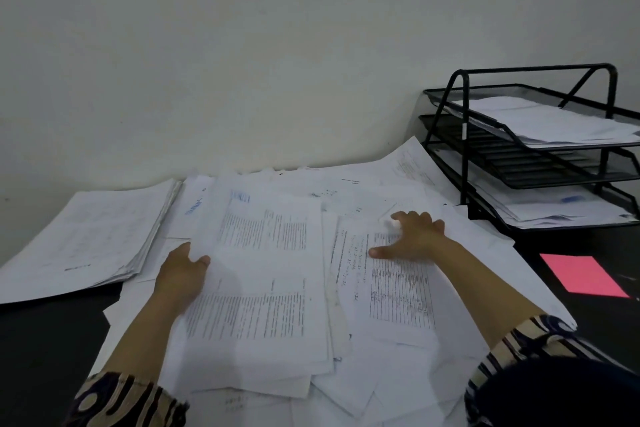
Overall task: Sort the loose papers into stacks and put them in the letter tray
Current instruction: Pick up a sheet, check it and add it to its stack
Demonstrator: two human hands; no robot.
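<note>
Loose papers (346,204) spread across the dark surface (45,350), overlapping, too many to count. One neater stack (86,239) at far left. Left hand (181,274) reaching forward, thumb curled over the left edge of a printed sheet (263,274), gripping it. Right hand (412,236) stretched flat, fingers spread and straight, pressing on a table-printed page (398,288). One black three-tier letter tray (460,135) at right by the wall, papers in top and bottom tiers. One pink sheet (581,276) near the tray.
</note>
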